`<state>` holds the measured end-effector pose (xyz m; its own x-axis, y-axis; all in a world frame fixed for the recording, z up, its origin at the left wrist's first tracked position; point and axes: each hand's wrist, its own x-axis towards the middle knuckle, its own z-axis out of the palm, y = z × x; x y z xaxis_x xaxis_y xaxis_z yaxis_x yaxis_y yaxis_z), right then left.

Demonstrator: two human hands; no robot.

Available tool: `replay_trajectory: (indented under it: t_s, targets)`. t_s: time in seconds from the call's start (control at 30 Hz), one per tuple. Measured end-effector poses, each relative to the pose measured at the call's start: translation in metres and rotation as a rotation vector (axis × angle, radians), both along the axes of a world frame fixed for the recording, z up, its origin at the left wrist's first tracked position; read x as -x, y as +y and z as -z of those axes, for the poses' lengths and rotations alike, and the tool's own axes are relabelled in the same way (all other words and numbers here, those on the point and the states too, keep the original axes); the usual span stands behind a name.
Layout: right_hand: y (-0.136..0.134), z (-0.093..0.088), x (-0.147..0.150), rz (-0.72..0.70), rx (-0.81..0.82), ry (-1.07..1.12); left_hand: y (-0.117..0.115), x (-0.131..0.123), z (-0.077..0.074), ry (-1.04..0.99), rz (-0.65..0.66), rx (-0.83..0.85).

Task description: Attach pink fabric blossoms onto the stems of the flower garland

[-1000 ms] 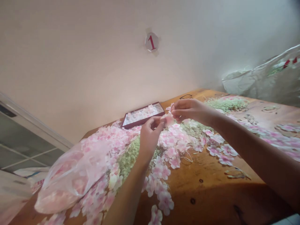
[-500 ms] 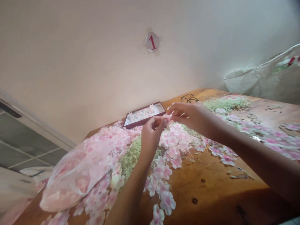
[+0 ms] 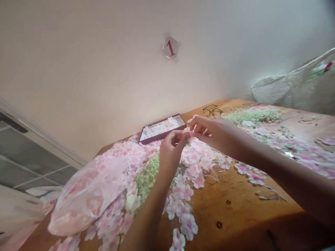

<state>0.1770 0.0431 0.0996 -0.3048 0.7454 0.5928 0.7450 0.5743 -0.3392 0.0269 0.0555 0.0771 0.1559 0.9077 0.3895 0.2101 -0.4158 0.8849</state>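
Observation:
My left hand (image 3: 171,150) and my right hand (image 3: 211,131) meet above the wooden table (image 3: 235,212). Both pinch the same small pink fabric flower (image 3: 188,131) between fingertips. My right hand also seems to hold a thin pale green piece under its fingers. Below the hands lies a spread of loose pink and white fabric flowers (image 3: 191,164) and a heap of pale green stems (image 3: 146,174).
A clear plastic bag of pink petals (image 3: 89,191) lies at the left. A dark shallow box (image 3: 162,128) with petals sits by the wall. Glasses (image 3: 212,111) lie beyond my right hand. More green stems (image 3: 253,115) and a big plastic sack (image 3: 300,87) are at the right.
Both hands have kept the flower pinched between them, shifting slightly; the view has drifted so that the glasses now show fully.

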Motion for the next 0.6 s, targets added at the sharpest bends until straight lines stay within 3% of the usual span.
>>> replay_trajectory:
  t_s: [0.6]
  targets:
    - [0.0048, 0.0046, 0.0022, -0.027, -0.057, 0.037, -0.0024, -0.0035, -0.0025, 0.040, 0.024, 0.005]
